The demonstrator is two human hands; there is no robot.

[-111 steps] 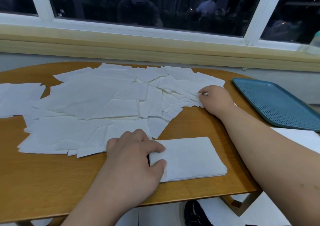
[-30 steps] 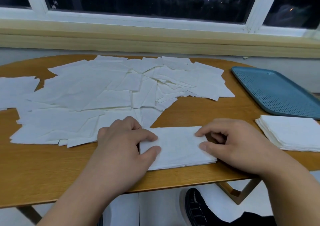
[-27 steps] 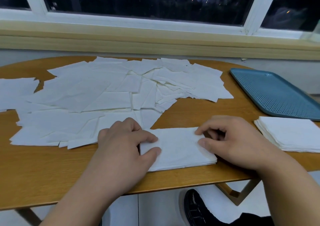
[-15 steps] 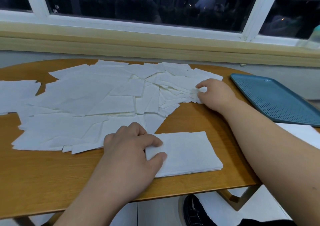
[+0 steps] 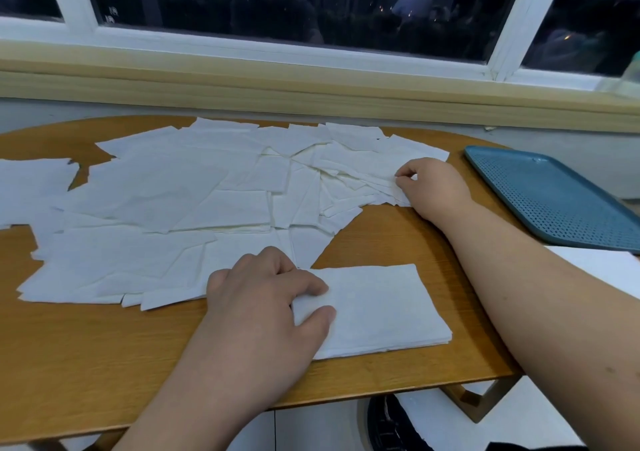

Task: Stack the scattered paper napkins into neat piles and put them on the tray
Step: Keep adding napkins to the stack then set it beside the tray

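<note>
Fingers [image 5: 303, 280] and thumb of the left hand [image 5: 263, 298], lightly bent, press down the left edge of the stacked pile [image 5: 374, 308] near the front of the table [image 5: 104, 364]. Beyond, the right hand [image 5: 433, 187] pinches the edge of the scattered napkins [image 5: 180, 201]; the teal tray [image 5: 554, 194] lies far right.

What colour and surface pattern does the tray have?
The tray is teal blue, covered in a fine dotted grid; head view.
</note>
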